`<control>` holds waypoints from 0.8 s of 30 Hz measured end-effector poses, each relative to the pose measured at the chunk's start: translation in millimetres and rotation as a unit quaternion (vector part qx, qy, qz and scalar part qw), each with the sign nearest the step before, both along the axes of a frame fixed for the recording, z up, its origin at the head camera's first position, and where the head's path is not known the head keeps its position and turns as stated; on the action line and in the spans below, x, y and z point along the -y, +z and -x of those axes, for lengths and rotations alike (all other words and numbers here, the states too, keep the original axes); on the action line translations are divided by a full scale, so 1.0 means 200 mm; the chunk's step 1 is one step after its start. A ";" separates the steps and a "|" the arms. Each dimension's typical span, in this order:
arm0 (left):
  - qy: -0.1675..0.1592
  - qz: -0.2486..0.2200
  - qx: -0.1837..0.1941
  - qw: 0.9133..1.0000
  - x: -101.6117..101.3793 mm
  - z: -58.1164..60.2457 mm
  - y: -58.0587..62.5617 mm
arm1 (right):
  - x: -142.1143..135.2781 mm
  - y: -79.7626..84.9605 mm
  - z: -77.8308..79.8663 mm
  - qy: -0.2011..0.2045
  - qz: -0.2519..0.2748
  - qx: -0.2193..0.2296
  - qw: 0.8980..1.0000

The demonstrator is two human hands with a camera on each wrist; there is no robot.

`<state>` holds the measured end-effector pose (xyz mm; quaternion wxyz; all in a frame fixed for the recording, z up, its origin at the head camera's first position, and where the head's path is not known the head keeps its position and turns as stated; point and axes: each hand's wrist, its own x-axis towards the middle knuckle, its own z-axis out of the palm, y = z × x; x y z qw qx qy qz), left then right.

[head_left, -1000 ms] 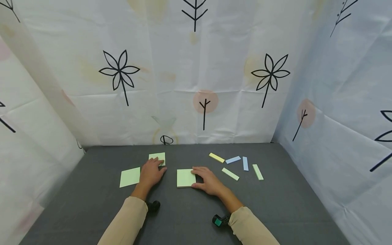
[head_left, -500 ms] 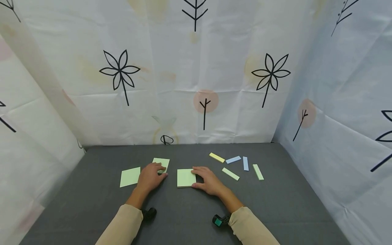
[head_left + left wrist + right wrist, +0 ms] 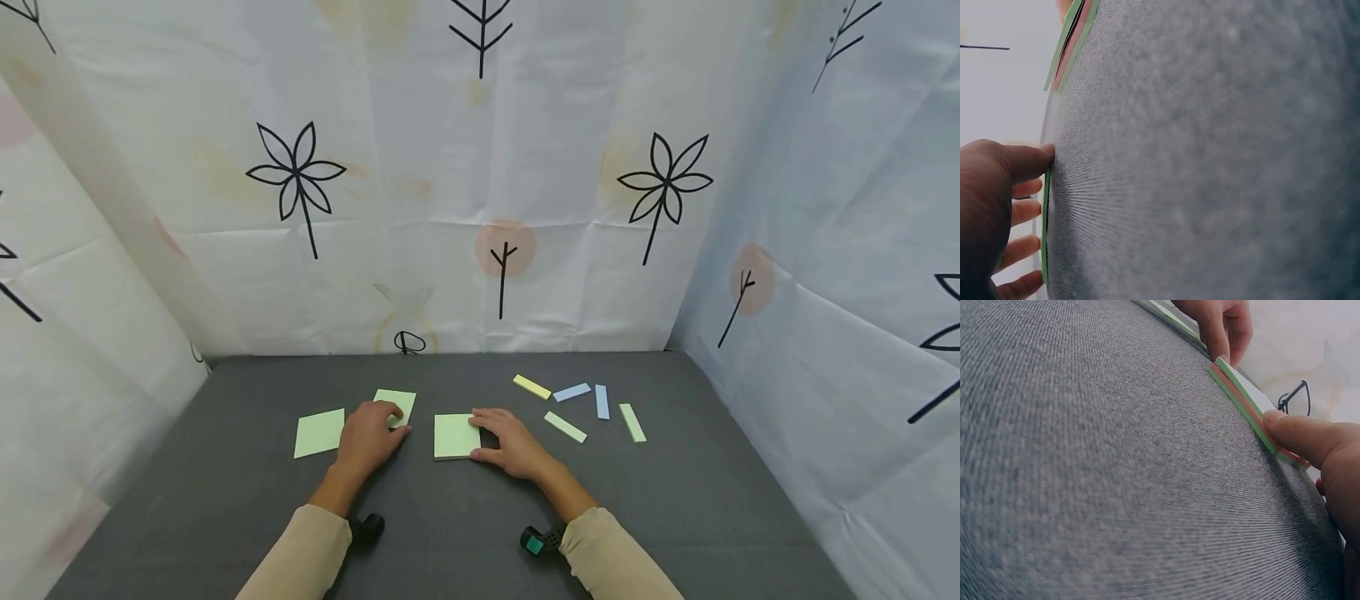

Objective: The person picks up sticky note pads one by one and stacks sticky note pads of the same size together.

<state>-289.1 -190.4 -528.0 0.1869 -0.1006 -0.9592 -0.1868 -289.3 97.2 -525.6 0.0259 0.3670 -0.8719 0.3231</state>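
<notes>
My left hand [image 3: 367, 435] rests fingertips on a light green sticky note [image 3: 402, 402], partly covering it. In the left wrist view its fingers are spread along the thin green edge, thumb at one end. Just right of it, my right hand [image 3: 512, 446] holds a thick green sticky note pad [image 3: 453, 437] by its right side, thumb near the front corner and fingers near the back. The right wrist view shows a pink-red layer in the pad [image 3: 1241, 390], with the thumb on its top edge. Left of my left hand lies another green sticky note [image 3: 318, 433].
Narrow sticky strips lie at the right: one yellow [image 3: 532, 387], two blue, including the nearer blue strip [image 3: 602, 402], and two pale green, including the pale green strip [image 3: 632, 422]. Patterned white cloth [image 3: 480, 283] walls off the back and sides of the dark grey table [image 3: 442, 533].
My left hand has drawn its green note towards me and slightly right, turning it a little. The right hand and its pad have stayed in place.
</notes>
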 end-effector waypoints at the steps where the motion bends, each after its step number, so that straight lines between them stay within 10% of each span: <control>1: 0.000 0.008 -0.003 1.000 0.00 0.00 0.00 | 0.00 0.00 0.00 0.000 0.000 0.000 1.000; 9: -0.019 0.040 0.000 0.999 0.00 0.01 0.03 | 0.00 -0.01 0.00 -0.003 0.001 0.008 1.000; 24: -0.019 -0.064 0.097 0.993 0.07 0.01 0.10 | 0.00 -0.01 0.00 -0.003 0.003 0.005 1.000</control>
